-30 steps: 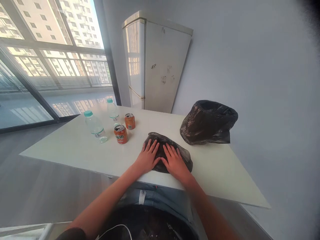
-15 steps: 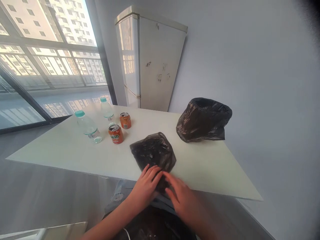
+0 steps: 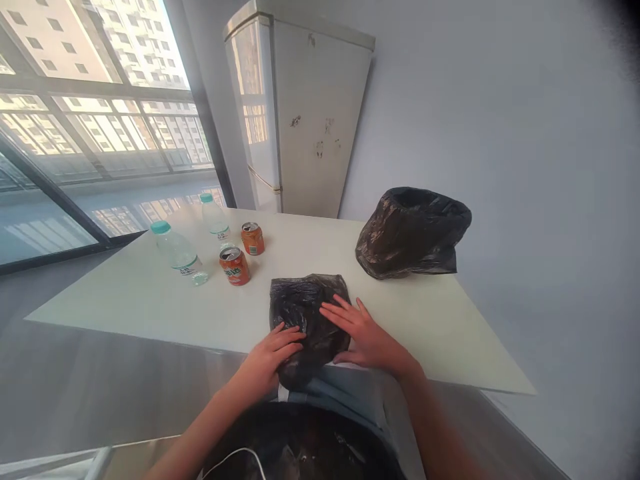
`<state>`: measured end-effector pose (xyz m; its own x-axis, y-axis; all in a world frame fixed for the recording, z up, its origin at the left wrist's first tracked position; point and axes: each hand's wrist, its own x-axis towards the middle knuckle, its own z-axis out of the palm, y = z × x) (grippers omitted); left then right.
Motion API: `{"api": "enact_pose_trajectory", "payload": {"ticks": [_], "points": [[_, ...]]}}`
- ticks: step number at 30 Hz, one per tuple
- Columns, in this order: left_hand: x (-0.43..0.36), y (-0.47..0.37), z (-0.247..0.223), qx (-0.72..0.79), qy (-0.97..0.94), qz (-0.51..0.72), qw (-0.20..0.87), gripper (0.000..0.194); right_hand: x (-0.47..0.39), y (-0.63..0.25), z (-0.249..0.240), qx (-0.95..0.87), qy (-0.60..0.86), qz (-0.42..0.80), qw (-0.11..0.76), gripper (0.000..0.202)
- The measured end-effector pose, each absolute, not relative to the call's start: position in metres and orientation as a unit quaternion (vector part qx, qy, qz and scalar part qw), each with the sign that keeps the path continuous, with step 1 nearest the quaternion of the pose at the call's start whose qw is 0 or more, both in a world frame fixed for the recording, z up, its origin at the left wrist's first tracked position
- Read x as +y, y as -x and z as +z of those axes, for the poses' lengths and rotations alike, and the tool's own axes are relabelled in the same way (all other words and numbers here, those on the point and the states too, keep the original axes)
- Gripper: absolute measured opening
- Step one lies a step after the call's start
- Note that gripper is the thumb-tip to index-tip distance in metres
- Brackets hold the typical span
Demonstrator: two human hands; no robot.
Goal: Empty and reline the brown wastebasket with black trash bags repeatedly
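A flat, crumpled black plastic bag [image 3: 313, 310] lies at the near edge of the white table [image 3: 150, 300], its lower end hanging over. On the bag's left side rests my left hand [image 3: 273, 353], fingers stretched out. My right hand [image 3: 357, 333] lies on its right side with the fingers spread. Farther back on the right stands a second black bag [image 3: 410, 233], its mouth open upward. Two orange cans, a nearer one [image 3: 235, 267] and a farther one [image 3: 253, 239], stand left of the flat bag.
Two clear bottles with green caps, one nearer [image 3: 177, 252] and one farther [image 3: 215, 219], stand at the table's left. Behind the table is a white refrigerator [image 3: 320, 120]. A black bag or cloth [image 3: 305, 440] with a white cord is at my lap.
My hands have moved apart, the left one leftward and the right one up onto the bag. The flat bag has turned and its top edge now lies straighter.
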<state>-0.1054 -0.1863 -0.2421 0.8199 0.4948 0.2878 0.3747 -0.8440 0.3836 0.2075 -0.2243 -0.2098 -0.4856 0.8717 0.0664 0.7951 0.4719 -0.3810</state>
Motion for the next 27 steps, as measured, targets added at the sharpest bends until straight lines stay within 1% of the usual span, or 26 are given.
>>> {"api": "enact_pose_trajectory", "payload": {"ticks": [1,3,4,7,9,10,12,15,18,19,21,23,24,25,27], "points": [[-0.188,0.107,-0.244,0.241,-0.929,0.204,0.192,0.058,-0.225,-0.205,-0.213,-0.848,0.484,0.165,0.137,0.084],[-0.192,0.112,-0.246,0.286,-0.892,0.234,0.258,0.053,-0.230,-0.198,-0.221,-0.838,0.480,0.189,0.178,0.045],[-0.193,0.114,-0.245,0.320,-0.870,0.247,0.284,0.050,-0.233,-0.195,-0.225,-0.824,0.487,0.198,0.212,0.032],[-0.193,0.112,-0.238,0.439,-0.799,0.285,0.297,0.038,-0.238,-0.185,-0.230,-0.733,0.552,0.226,0.327,0.026],[-0.185,0.104,-0.228,0.485,-0.758,0.319,0.295,0.027,-0.233,-0.179,-0.226,-0.661,0.589,0.248,0.393,0.025],[-0.178,0.098,-0.222,0.496,-0.741,0.339,0.299,0.024,-0.229,-0.177,-0.223,-0.632,0.601,0.253,0.418,0.025],[-0.160,0.085,-0.212,0.505,-0.717,0.366,0.310,0.025,-0.216,-0.173,-0.219,-0.595,0.624,0.242,0.446,0.025],[-0.134,0.070,-0.210,0.540,-0.720,0.338,0.276,0.026,-0.194,-0.171,-0.220,-0.568,0.687,0.186,0.413,0.024],[-0.125,0.066,-0.221,0.566,-0.760,0.274,0.163,0.033,-0.181,-0.171,-0.226,-0.578,0.723,0.144,0.350,0.023],[-0.128,0.067,-0.225,0.566,-0.767,0.277,0.122,0.037,-0.180,-0.171,-0.227,-0.591,0.722,0.125,0.337,0.023],[-0.141,0.068,-0.228,0.553,-0.764,0.327,0.061,0.045,-0.185,-0.169,-0.225,-0.616,0.713,0.060,0.329,0.025],[-0.154,0.066,-0.224,0.503,-0.782,0.368,0.032,0.051,-0.195,-0.167,-0.218,-0.637,0.699,-0.025,0.325,0.028],[-0.158,0.064,-0.221,0.462,-0.809,0.363,0.027,0.052,-0.199,-0.165,-0.213,-0.657,0.683,-0.056,0.313,0.029],[-0.160,0.061,-0.219,0.418,-0.841,0.341,0.028,0.053,-0.203,-0.163,-0.210,-0.688,0.661,-0.069,0.291,0.032],[-0.158,0.052,-0.221,0.353,-0.893,0.276,0.039,0.056,-0.203,-0.160,-0.208,-0.766,0.600,-0.056,0.221,0.041]]}}
